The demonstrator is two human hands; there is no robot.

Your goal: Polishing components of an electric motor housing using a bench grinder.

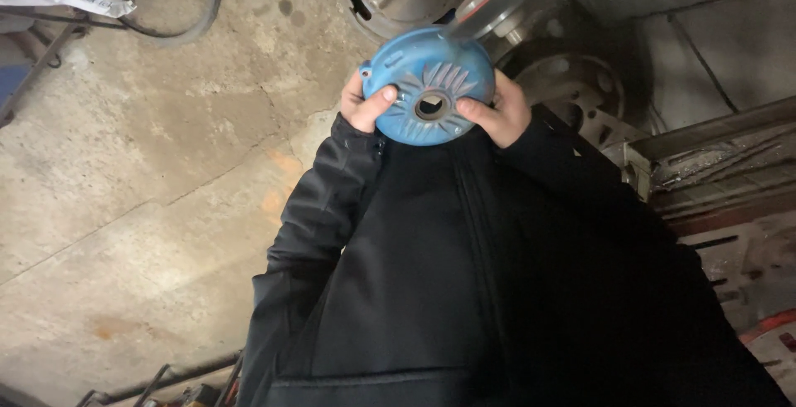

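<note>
Showing radial ribs and a central hole, round blue cover (429, 84).

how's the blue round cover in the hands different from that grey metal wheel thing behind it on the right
The blue cover is painted bright blue; the grey wheel is bare, dull metal. The cover is gripped at its edges by the left hand and right hand, while the wheel sits untouched beyond them. The cover shows whole, with ribs fanning from one centre hole; the wheel is partly hidden and has several openings. Both are round metal parts.
</note>
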